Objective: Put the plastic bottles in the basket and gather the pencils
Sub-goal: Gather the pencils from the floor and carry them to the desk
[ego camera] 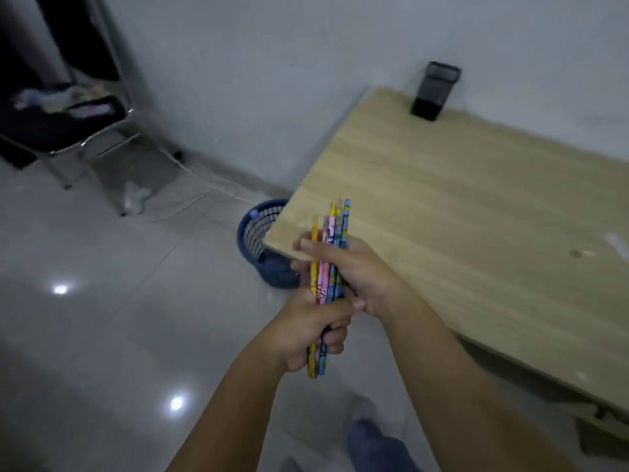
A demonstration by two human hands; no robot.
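Both of your hands hold one bundle of pencils point(327, 267), upright and tilted slightly, just off the near-left corner of the wooden table point(459, 212). Your left hand point(308, 335) grips the lower part of the bundle, fingers curled tight around it, thumb lying across the front. Your right hand point(354, 274) wraps the middle of the bundle from the right, fingers pressed together around the shafts, index finger stretched across the front. Pencil colours visible: orange, pink, blue, yellow; exact count cannot be told, the picture is blurred. Upper ends stand above your right hand, uneven in height; lower ends stick out below your left fist.

The blue mesh basket point(258, 233) stands on the tiled floor point(102, 267), partly tucked under the table's left corner. Its contents cannot be made out. A black mesh holder point(435, 92) stands at the table's far edge, against the wall.
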